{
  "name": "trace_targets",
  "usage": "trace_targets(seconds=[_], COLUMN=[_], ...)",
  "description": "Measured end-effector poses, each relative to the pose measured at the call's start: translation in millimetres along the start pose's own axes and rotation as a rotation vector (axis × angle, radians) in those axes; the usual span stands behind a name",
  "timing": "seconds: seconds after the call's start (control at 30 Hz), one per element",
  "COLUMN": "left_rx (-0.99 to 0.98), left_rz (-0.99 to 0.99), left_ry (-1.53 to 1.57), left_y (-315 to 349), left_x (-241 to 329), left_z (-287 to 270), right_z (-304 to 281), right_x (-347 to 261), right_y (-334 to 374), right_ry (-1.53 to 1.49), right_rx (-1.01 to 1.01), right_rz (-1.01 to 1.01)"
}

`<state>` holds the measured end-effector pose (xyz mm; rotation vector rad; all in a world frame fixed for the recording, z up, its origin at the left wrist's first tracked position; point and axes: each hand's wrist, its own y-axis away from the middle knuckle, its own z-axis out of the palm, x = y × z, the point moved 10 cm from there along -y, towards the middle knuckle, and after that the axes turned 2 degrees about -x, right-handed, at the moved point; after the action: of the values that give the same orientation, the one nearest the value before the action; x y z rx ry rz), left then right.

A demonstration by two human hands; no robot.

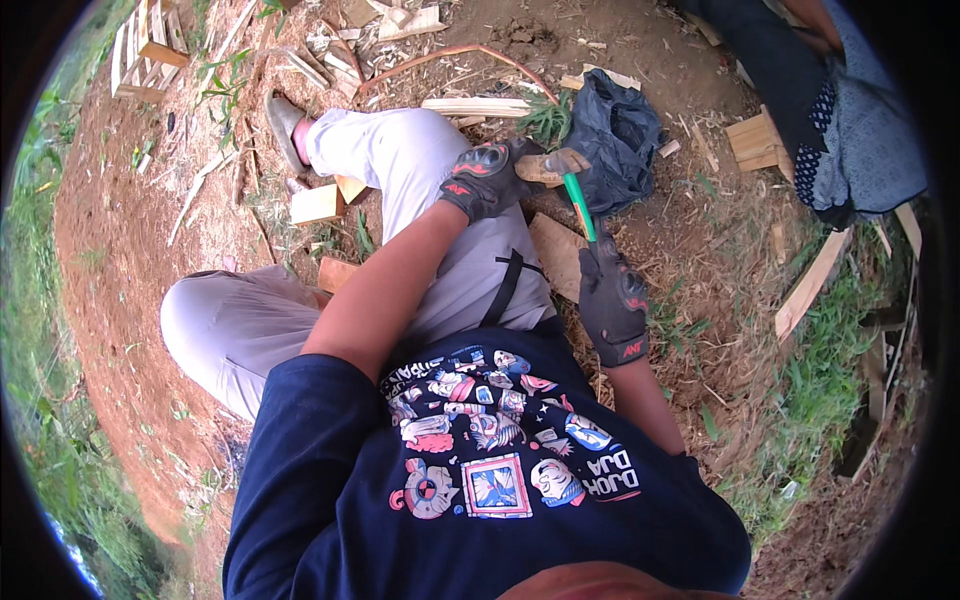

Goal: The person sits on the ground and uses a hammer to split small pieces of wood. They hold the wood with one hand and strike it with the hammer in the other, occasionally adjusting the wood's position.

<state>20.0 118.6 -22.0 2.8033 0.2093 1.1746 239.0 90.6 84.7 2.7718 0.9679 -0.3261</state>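
Observation:
My right hand (612,300), in a dark glove, is closed round the green handle of a hammer (577,205). The hammer's head lies against the far end of a short brown piece of wood (538,169). Over my thigh, my left hand (488,180), gloved as well, is closed on the near end of that wood, its fingertips partly hidden. Just beyond the hammer lies a crumpled black plastic bag (618,140). A flat board (557,255) rests on the ground between my leg and my right hand.
Wooden blocks (318,204) sit beside my left leg, and a slatted wooden crate (150,55) stands at the far left. Wood strips (475,106) and a curved stick (450,52) lie ahead. Another person in patterned cloth (865,130) is at the right, near a plank (812,282).

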Motion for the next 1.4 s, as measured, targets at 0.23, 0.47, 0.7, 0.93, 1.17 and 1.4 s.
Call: trace_targets(seconds=[0.23, 0.47, 0.7, 0.93, 1.17, 1.4], left_rx=[-0.023, -0.044, -0.057, -0.065, 0.017, -0.125], left_rz=[-0.071, -0.087, -0.085, -0.155, -0.037, -0.119], left_ry=[0.114, 0.054, 0.143, 0.127, 0.042, 0.124], left_y=[2, 7, -2, 7, -1, -2], left_x=[-14, -12, -16, -17, -11, -5], left_z=[0, -3, 5, -8, -2, -3], right_z=[-49, -42, 26, -76, -18, 8], right_x=[-8, -19, 9, -33, -4, 5], right_y=[14, -3, -3, 6, -11, -6], right_ry=[-0.36, -0.206, 0.102, -0.235, 0.027, 0.048], right_rx=[0.417, 0.148, -0.126, 0.512, 0.025, 0.012], right_rz=[0.075, 0.071, 0.149, 0.0, 0.102, 0.221])
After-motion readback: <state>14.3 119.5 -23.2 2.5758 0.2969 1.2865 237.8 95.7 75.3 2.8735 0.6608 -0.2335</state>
